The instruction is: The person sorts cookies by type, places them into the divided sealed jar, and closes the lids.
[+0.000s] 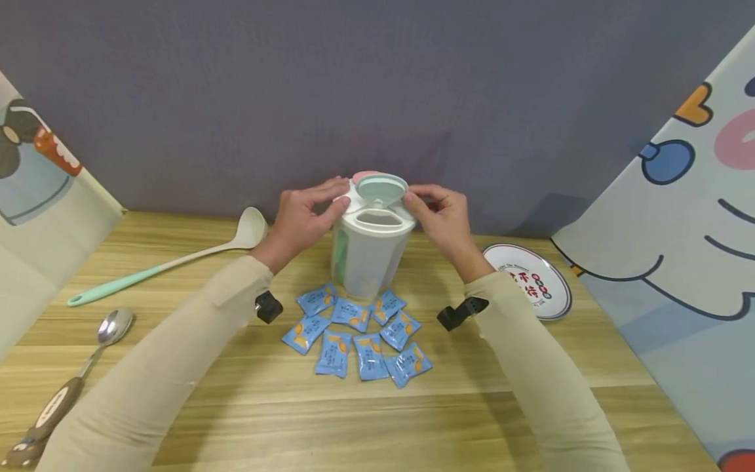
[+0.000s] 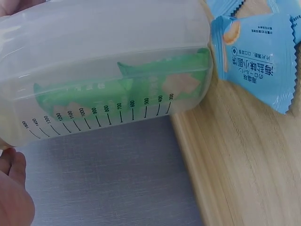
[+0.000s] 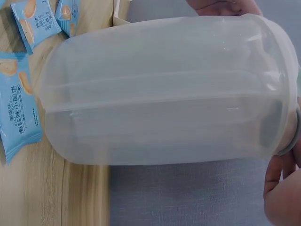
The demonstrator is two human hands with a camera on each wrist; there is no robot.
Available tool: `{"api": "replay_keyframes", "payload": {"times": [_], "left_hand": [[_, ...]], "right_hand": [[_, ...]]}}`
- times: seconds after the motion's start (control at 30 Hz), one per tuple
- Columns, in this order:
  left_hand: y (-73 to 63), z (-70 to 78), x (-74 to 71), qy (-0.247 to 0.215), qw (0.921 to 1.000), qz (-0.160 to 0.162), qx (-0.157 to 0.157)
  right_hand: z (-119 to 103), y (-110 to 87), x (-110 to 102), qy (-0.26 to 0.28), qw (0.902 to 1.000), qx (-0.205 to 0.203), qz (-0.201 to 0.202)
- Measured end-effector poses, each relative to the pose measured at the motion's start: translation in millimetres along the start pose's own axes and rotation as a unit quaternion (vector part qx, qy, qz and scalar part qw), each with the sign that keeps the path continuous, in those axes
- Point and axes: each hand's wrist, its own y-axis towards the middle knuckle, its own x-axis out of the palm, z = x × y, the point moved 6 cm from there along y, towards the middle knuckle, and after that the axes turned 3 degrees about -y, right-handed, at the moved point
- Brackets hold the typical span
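Note:
A tall translucent storage container (image 1: pixel 373 259) stands upright near the back of the table, its side marked with a measuring scale. Its white lid (image 1: pixel 380 221) has a mint flap (image 1: pixel 382 189) tilted up over an opening, and a sliver of a pink flap (image 1: pixel 364 176) shows behind. Green packets (image 2: pixel 127 84) lie inside one compartment. My left hand (image 1: pixel 307 213) holds the lid's left edge between thumb and fingers. At the opposite side, my right hand (image 1: pixel 441 213) grips the lid's right edge, thumb and index finger close by the raised mint flap. Several blue snack packets (image 1: pixel 352 314) lie in front of the container.
A ladle (image 1: pixel 177 261) with a mint handle lies at left, and a metal spoon (image 1: pixel 112 328) with a brown handle lies nearer me. At right, a round printed plate (image 1: pixel 557 288) is partly behind my right sleeve. A grey wall (image 1: pixel 377 85) rises directly behind the table.

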Motion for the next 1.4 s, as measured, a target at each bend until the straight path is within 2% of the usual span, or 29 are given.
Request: {"api": "replay_keyframes", "payload": {"times": [0.23,0.4,0.57,0.8,1.03,1.4], "left_hand": [[0.9,-1.4,-0.2,-0.024,0.9995,0.01,-0.018],[1.1,-3.5,-0.2,-0.042,0.9979,0.014,-0.048],[2.3,-4.5,-0.3,-0.033,0.9961,0.019,-0.08],[2.4,-5.1,-1.0,-0.033,0.9952,0.028,-0.088],[3.9,-5.2,-1.6,-0.035,0.9941,0.023,-0.1],[3.8,-2.7,-2.6,-0.017,0.9939,0.02,-0.107]], "right_hand": [[10.3,2.4,0.1,0.016,0.9992,0.026,0.025],[30.6,6.3,-0.5,0.019,0.999,0.026,0.031],[33.9,5.8,-0.4,0.031,0.9987,0.021,0.035],[30.4,3.2,-0.1,0.049,0.9979,0.029,0.03],[6.8,-2.5,0.8,0.051,0.998,0.033,0.019],[2.1,-4.6,0.9,0.038,0.9993,-0.004,0.004]]}}
